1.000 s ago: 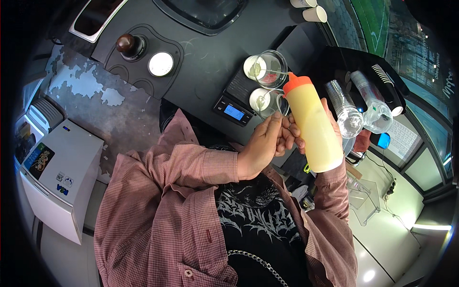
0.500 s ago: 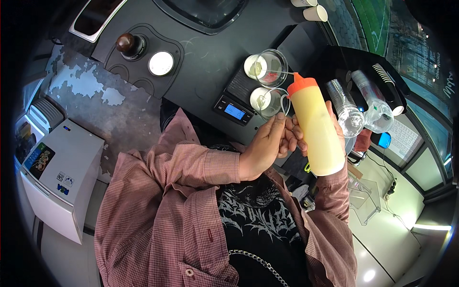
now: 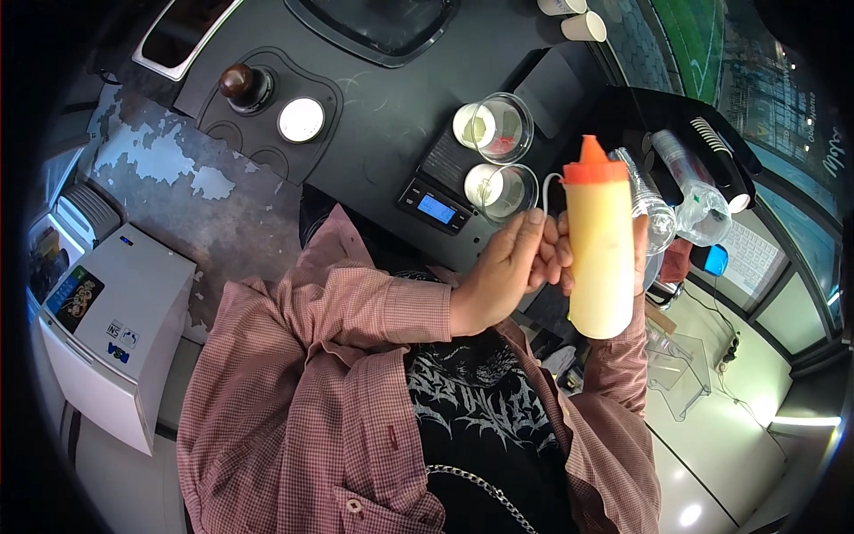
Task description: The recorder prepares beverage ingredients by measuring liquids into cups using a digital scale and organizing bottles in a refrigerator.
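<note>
My right hand [image 3: 640,254] is wrapped around a squeeze bottle [image 3: 601,258] with pale yellow contents and an orange-red nozzle cap [image 3: 596,173]. The bottle stands nearly straight in the view, nozzle toward the far side. Closed beside it, my left hand [image 3: 498,278] pinches a thin white strap [image 3: 549,191] that runs to the cap. Beyond my hands, two clear plastic cups, a farther one [image 3: 528,133] and a nearer one [image 3: 534,189], overlap white round shapes at a black digital scale [image 3: 436,209] with a lit blue display.
Stacked clear cups [image 3: 658,222] and a clear plastic bag [image 3: 703,218] lie to the right. A tamper [image 3: 242,84] rests on a black mat at the left. A black tray [image 3: 382,36] and white paper cups [image 3: 584,27] are at the back. A white fridge [image 3: 116,329] stands left.
The squeeze bottle has swung from leaning left over the cups to nearly straight, its nozzle moving right and away from them. My left hand has shifted slightly right.
</note>
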